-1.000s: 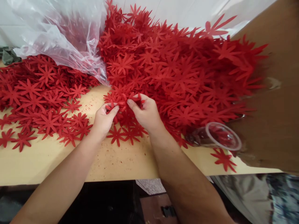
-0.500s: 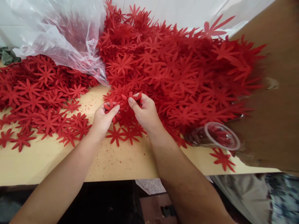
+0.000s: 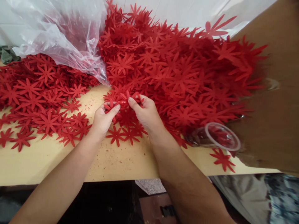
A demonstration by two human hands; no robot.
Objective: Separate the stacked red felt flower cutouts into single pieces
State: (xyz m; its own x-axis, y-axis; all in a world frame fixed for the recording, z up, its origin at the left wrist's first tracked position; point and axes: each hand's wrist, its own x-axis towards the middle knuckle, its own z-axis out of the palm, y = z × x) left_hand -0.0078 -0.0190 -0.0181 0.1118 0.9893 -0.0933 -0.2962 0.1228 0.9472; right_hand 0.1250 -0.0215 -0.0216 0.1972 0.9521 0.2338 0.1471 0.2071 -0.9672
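Observation:
My left hand (image 3: 101,121) is closed, thumb pressed on a red flower cutout (image 3: 111,104) whose narrow petals stick out around the fingers. Close beside it, my right hand (image 3: 149,114) pinches another red flower cutout (image 3: 127,94). A small shiny red piece (image 3: 122,102) spans the gap between the two thumbs; what it is, I cannot make out. My fingertips are mostly hidden behind the petals. Both hands are held at the near edge of a large heap of red flower cutouts (image 3: 182,74), above a few loose ones on the table.
More red cutouts (image 3: 32,96) lie spread at the left, under a clear plastic bag (image 3: 67,46). A clear plastic cup (image 3: 210,137) lies on its side at the right, by a brown cardboard box (image 3: 271,124). Red crumbs dot the yellowish tabletop (image 3: 121,165).
The shiny red piece now shows between my thumbs. Petals in my right hand have turned slightly upward. Both hands stay in nearly the same place.

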